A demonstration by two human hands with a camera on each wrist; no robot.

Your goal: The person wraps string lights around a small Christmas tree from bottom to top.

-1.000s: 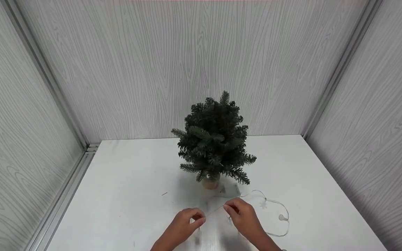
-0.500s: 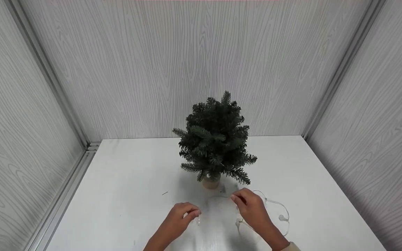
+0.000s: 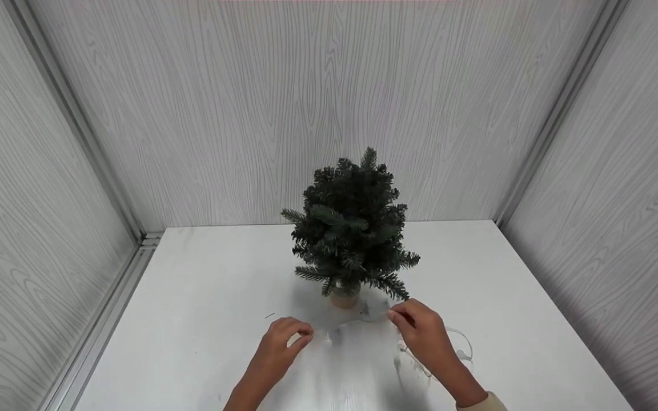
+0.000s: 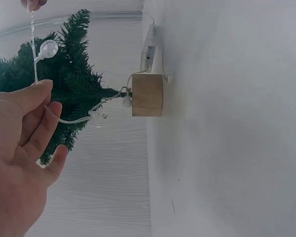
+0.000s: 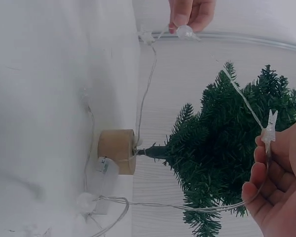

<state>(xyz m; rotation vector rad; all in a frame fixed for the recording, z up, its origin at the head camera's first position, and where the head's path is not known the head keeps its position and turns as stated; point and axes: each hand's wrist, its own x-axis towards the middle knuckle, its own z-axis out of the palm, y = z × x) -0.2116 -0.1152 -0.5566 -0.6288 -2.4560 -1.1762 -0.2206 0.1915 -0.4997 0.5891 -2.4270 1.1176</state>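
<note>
A string of fairy lights [image 4: 71, 121] with clear bulbs runs between my two hands in front of a small artificial Christmas tree [image 3: 352, 228]. My left hand [image 3: 275, 349] pinches its wire between thumb and forefinger, left of the tree's base. A round clear bulb [image 4: 49, 49] sits on the stretch between the hands. Over on the right, my right hand [image 3: 425, 337] holds the wire beside a clear star bulb [image 5: 269, 132]. Part of the string wraps the trunk just above the wooden base [image 4: 147, 95].
Beside the base lies a clear battery box [image 5: 104, 177], wired to the lights. More of the light string [image 3: 461, 338] lies on the white table [image 3: 215, 274] behind my right hand. Pale panels [image 3: 329, 114] enclose the back and sides.
My hands have drawn apart, the left moving leftward and slightly away, the right moving rightward and toward the tree. Wire hanging below the right hand has shifted along. The tree stays put.
</note>
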